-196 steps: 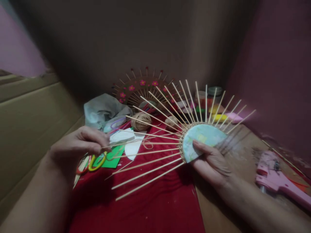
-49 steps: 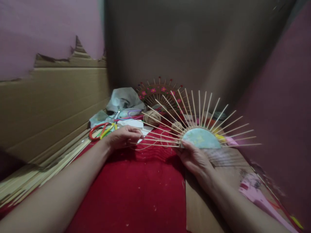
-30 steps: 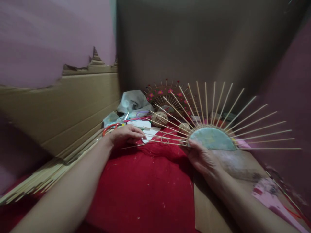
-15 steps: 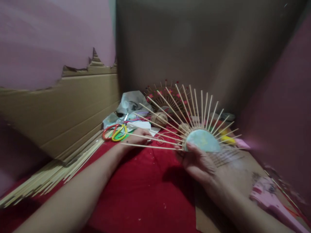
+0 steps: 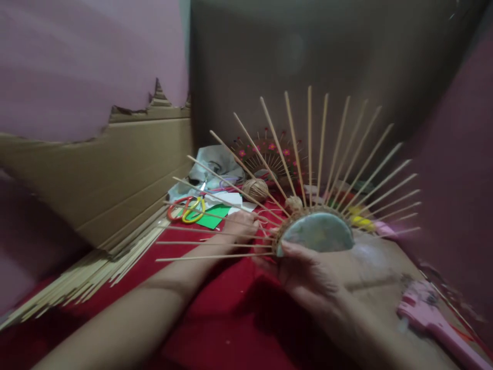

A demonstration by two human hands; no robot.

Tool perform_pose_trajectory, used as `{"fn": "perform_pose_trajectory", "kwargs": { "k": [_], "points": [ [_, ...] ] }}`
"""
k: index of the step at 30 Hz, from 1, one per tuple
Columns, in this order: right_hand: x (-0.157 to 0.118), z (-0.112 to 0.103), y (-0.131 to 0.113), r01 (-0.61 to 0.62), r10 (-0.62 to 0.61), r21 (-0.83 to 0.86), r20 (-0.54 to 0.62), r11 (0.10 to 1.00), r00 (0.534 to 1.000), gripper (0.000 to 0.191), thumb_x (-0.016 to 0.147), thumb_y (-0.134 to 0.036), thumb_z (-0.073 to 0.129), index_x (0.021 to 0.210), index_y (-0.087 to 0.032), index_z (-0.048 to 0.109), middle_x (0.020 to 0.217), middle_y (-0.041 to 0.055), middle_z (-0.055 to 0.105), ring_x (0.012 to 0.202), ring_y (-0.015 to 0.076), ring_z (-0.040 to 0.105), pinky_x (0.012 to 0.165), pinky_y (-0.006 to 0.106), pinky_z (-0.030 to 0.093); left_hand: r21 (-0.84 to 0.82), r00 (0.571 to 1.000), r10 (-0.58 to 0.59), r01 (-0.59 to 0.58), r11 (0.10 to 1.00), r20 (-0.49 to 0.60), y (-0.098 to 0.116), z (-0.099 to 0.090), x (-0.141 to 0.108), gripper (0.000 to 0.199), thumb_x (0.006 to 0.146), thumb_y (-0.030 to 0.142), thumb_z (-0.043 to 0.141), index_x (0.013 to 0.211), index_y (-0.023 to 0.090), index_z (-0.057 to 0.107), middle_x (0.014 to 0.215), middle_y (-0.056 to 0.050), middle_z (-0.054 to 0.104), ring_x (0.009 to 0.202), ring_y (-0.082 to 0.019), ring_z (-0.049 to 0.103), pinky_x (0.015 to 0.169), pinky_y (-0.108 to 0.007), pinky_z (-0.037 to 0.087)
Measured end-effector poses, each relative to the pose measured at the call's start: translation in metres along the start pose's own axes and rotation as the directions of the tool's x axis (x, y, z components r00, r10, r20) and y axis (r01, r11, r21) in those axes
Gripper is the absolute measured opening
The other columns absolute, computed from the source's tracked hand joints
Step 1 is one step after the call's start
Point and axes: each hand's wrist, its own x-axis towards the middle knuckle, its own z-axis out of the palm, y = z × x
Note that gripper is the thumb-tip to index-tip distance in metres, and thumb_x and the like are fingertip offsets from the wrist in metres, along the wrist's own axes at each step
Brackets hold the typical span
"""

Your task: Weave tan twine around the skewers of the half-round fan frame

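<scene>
My right hand grips a half-round fan frame by its lower left edge, thumb on the pale blue-green face. Thin wooden sticks radiate from its curved rim, which has brown twine along it. Behind the left-hand sticks is my left hand, its fingers curled; what they hold, if anything, is hidden. Loose thin strands lie close to those fingertips. Just beyond stands a ball of brown twine, with a smaller ball behind the frame's rim.
Scissors with red and yellow handles lie beside green paper. Many loose sticks line the left, below a torn cardboard panel. A flower-decorated fan stands at the back. A pink glue gun rests on cardboard at right.
The fan frame has come nearer and tilted more upright, its sticks now reaching higher. My left hand has moved right, towards the frame, uncovering more green paper.
</scene>
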Motion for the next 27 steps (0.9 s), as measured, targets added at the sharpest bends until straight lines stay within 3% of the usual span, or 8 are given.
{"fn": "perform_pose_trajectory", "kwargs": {
  "k": [3, 6, 8, 12, 14, 19, 23, 27],
  "points": [
    [0.007, -0.009, -0.005, 0.080, -0.082, -0.018, -0.089, 0.997, 0.993, 0.009, 0.067, -0.007, 0.062, 0.070, -0.015, 0.065, 0.070, 0.0019, 0.070, 0.068, 0.0158, 0.064, 0.084, 0.038, 0.050, 0.103, 0.993, 0.109, -0.104, 0.989, -0.042, 0.002, -0.008, -0.002, 0.011, 0.063, 0.006, 0.056, 0.062, 0.015, 0.062, 0.080, -0.008, 0.060, 0.096, -0.026, 0.049, 0.079, -0.032, 0.038],
    [0.010, -0.014, -0.011, 0.142, -0.138, 0.018, -0.147, 0.990, 0.979, 0.014, 0.066, -0.003, 0.061, 0.069, -0.016, 0.064, 0.068, 0.0003, 0.069, 0.067, 0.0134, 0.063, 0.083, 0.035, 0.051, 0.138, 0.962, 0.269, -0.262, 0.955, -0.036, 0.012, -0.016, -0.008, 0.042, 0.056, 0.001, 0.054, 0.093, 0.018, 0.065, 0.112, -0.007, 0.056, 0.115, -0.026, 0.039, 0.097, -0.033, 0.029],
    [0.010, -0.014, -0.015, 0.164, -0.155, 0.063, -0.134, 0.984, 0.979, 0.018, 0.065, 0.000, 0.059, 0.070, -0.017, 0.063, 0.071, 0.0004, 0.069, 0.072, 0.0137, 0.063, 0.084, 0.034, 0.050, 0.052, 0.934, 0.356, -0.355, 0.933, -0.012, 0.022, -0.019, -0.015, 0.047, 0.059, 0.004, 0.053, 0.103, 0.016, 0.062, 0.116, -0.008, 0.054, 0.112, -0.025, 0.044, 0.097, -0.035, 0.032],
    [0.010, -0.012, -0.022, 0.165, -0.144, 0.125, -0.162, 0.978, 0.976, 0.019, 0.068, 0.000, 0.055, 0.075, -0.017, 0.061, 0.076, 0.0019, 0.068, 0.074, 0.0155, 0.063, 0.084, 0.039, 0.050, -0.247, 0.937, 0.297, -0.248, 0.937, 0.185, 0.043, -0.010, -0.030, 0.038, 0.072, 0.016, 0.052, 0.110, 0.018, 0.058, 0.108, -0.007, 0.061, 0.094, -0.023, 0.058, 0.080, -0.034, 0.046],
    [0.011, -0.014, -0.024, 0.159, -0.129, 0.145, -0.194, 0.977, 0.972, 0.018, 0.070, 0.000, 0.054, 0.076, -0.016, 0.060, 0.076, 0.0026, 0.068, 0.073, 0.0157, 0.063, 0.083, 0.039, 0.050, -0.234, 0.917, 0.300, -0.240, 0.942, 0.264, 0.048, -0.002, -0.035, 0.035, 0.073, 0.018, 0.053, 0.108, 0.020, 0.060, 0.106, -0.007, 0.063, 0.089, -0.023, 0.060, 0.076, -0.034, 0.048],
    [0.017, -0.020, -0.026, 0.118, -0.084, 0.173, -0.192, 0.978, 0.978, 0.016, 0.072, -0.001, 0.052, 0.075, -0.015, 0.059, 0.073, 0.0043, 0.067, 0.071, 0.0168, 0.063, 0.080, 0.041, 0.052, -0.136, 0.924, 0.351, -0.333, 0.933, 0.149, 0.050, 0.010, -0.037, 0.038, 0.064, 0.007, 0.056, 0.097, 0.022, 0.065, 0.094, -0.007, 0.066, 0.087, -0.023, 0.059, 0.079, -0.035, 0.048],
    [0.019, -0.020, -0.025, 0.094, -0.063, 0.178, -0.172, 0.979, 0.983, 0.014, 0.073, -0.003, 0.052, 0.077, -0.015, 0.059, 0.075, 0.0050, 0.067, 0.075, 0.0183, 0.064, 0.079, 0.041, 0.052, -0.371, 0.937, 0.316, -0.243, 0.896, 0.149, 0.053, 0.013, -0.035, 0.038, 0.063, 0.005, 0.055, 0.096, 0.021, 0.064, 0.081, -0.006, 0.066, 0.078, -0.020, 0.060, 0.079, -0.034, 0.048],
    [0.020, -0.018, -0.027, 0.126, -0.088, 0.158, -0.231, 0.979, 0.969, 0.012, 0.073, -0.003, 0.054, 0.073, -0.014, 0.058, 0.076, 0.0067, 0.068, 0.075, 0.0178, 0.065, 0.077, 0.036, 0.053, -0.467, 0.932, 0.217, -0.061, 0.882, 0.289, 0.053, 0.018, -0.037, 0.034, 0.067, 0.010, 0.049, 0.098, 0.019, 0.060, 0.073, -0.004, 0.063, 0.052, -0.014, 0.056, 0.052, -0.027, 0.047]
  ]
}}
